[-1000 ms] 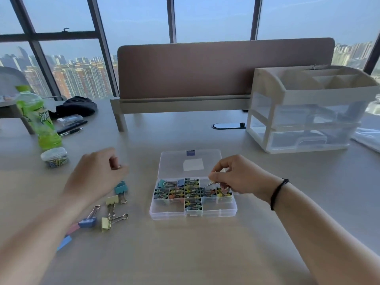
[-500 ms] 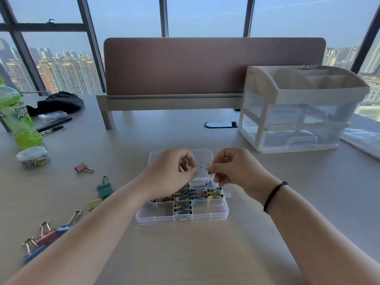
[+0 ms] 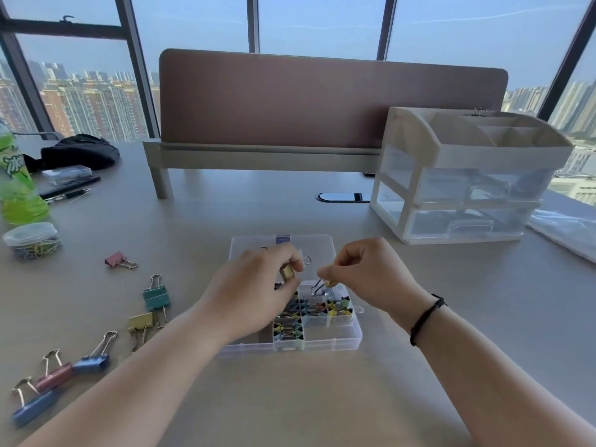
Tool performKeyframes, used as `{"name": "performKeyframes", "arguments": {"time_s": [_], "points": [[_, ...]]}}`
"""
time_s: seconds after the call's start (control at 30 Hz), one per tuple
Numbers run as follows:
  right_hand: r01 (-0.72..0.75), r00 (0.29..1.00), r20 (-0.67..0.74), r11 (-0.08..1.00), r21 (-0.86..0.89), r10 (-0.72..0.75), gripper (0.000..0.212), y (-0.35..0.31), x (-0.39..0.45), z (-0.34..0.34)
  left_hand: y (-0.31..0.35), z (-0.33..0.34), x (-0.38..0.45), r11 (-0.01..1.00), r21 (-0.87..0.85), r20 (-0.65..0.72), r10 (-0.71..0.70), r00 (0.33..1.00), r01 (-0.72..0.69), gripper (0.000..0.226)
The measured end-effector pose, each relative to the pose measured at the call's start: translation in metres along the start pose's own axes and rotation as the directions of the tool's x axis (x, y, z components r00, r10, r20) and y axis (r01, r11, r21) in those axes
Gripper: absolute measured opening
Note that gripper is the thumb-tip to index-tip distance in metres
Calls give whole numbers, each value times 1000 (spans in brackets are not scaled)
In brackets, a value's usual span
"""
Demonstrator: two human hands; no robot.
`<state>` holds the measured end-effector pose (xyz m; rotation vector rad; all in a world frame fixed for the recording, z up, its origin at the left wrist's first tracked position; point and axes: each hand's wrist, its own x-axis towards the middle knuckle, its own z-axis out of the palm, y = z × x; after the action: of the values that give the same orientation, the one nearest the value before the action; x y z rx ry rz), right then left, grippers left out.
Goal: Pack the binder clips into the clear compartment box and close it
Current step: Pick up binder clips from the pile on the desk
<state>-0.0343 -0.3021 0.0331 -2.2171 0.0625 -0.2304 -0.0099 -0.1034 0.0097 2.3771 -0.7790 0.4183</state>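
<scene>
Two hands: left [image 3: 258, 291], right [image 3: 371, 272], each pinching one clip [image 3: 288, 271] [image 3: 323, 284]. One open box [image 3: 322, 341]; clips inside too many to count. Seven loose clips on the desk [image 3: 322, 398]: pink [image 3: 113, 259], two teal stacked [image 3: 156, 296], yellow [image 3: 139, 321], blue [image 3: 92, 363], pink [image 3: 54, 377], blue [image 3: 34, 411].

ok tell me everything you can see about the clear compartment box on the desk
The clear compartment box is a shallow, see-through plastic case lying flat on the desk, its hinged lid folded open and away from the person. Dividers split it into small cells; the middle ones hold little colored binder clips, while the near right cell looks empty. Both hands, the left hand and right hand, hover over it pinching clips.
</scene>
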Motion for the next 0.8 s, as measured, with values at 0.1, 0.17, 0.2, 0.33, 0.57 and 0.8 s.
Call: {"name": "performKeyframes", "arguments": {"time_s": [0.1,0.17,0.2,0.33,0.57,0.8], "points": [[62,998,-6,996,-69,-63,26,-2,-2,4,0,2,-2,1000,23,-3,-4,1000,4,14],[88,995,-44,990,-109,-93,23,-2,-2,2,2,2,-2,999,43,-1,-2,1000,2,14],[97,992,-66,989,-113,-105,21,-2,-2,0,2,1,-2,999,49,2,-5,1000,5,15],[113,987,-110,991,-76,-121,19,-3,-1,-1,2,-1,-2,996,82,7,-32,999,31,16],[340,927,-82,911,-235,-367,18,-5,-8,3,9,-4,-3,987,154,-1,-47,999,46,14],[335,942,114,910,-246,-316,11,-2,-8,11,10,-5,-4,985,163,5,-60,998,58,16]]}}
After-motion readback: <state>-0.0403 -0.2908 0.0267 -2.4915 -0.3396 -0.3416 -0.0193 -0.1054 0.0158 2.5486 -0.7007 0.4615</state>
